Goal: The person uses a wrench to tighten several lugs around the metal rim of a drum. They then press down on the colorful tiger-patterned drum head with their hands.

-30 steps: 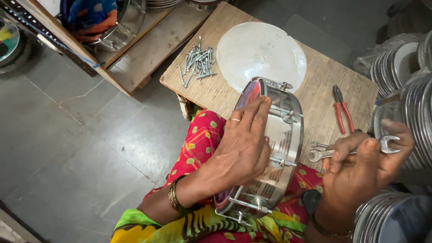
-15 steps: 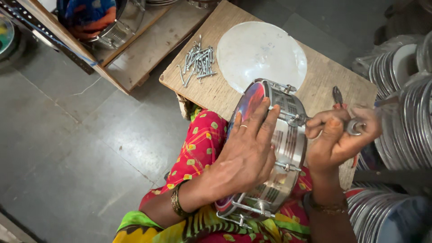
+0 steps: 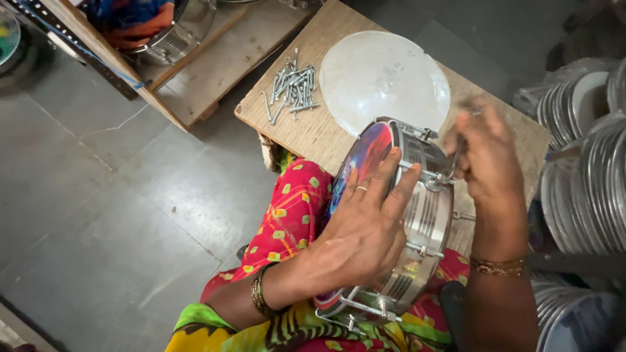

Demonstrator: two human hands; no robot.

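Grey floor (image 3: 98,195) beneath a low wooden table (image 3: 306,130); stacked metal rims (image 3: 587,189) at far right. White round drumhead sheet (image 3: 385,81) flat on the table, loose pile of screws (image 3: 293,88) just beside it. Small metal drum (image 3: 417,215) tilted on edge across a lap in bright patterned cloth (image 3: 287,215), near table's front edge. Left hand (image 3: 365,228) spread open, palm pressed over painted drumhead and shell. Right hand (image 3: 486,156) closed at the drum's upper rim fitting; held tool too blurred to identify.
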